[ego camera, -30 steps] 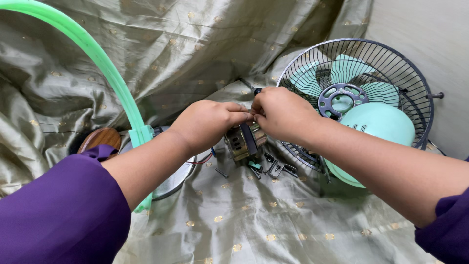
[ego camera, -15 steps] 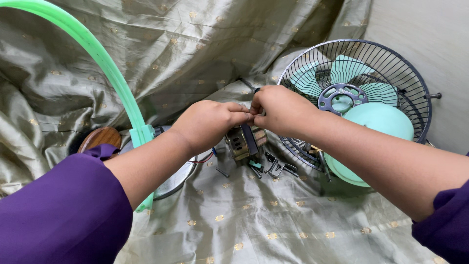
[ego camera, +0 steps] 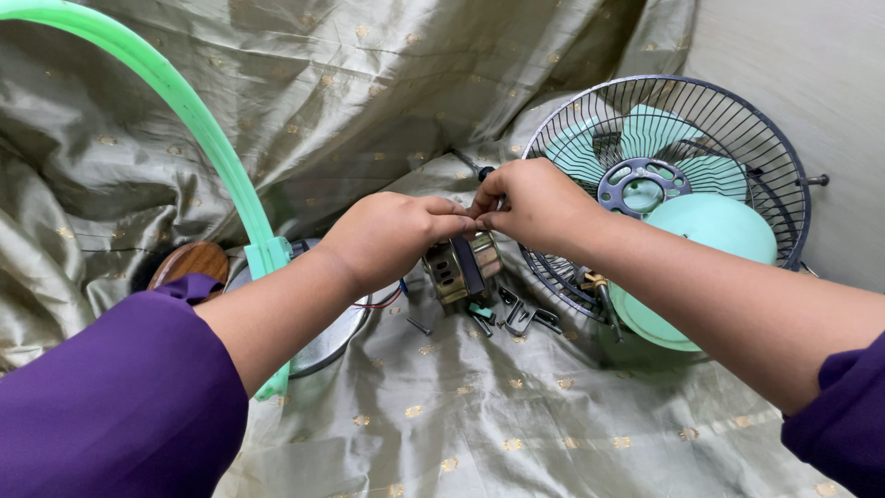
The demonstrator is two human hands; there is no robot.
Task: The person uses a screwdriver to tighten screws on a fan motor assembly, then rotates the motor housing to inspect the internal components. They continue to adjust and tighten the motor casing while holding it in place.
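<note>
Above the olive cloth (ego camera: pixel 442 415), our left hand (ego camera: pixel 392 240) and right hand (ego camera: pixel 535 203) pinch fingertips together, perhaps on something small; the boxy metal motor (ego camera: pixel 461 267) sits at six o'clock, equally near.

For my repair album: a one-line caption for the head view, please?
Left hand and right hand meet fingertip to fingertip above a small metal motor, beside a caged green fan.

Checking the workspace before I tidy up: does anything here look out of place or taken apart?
Yes. The wire fan guard lies tilted on the cloth, off any stand. The small motor sits bare below both hands, and loose dark metal clips are scattered beside it.
</note>
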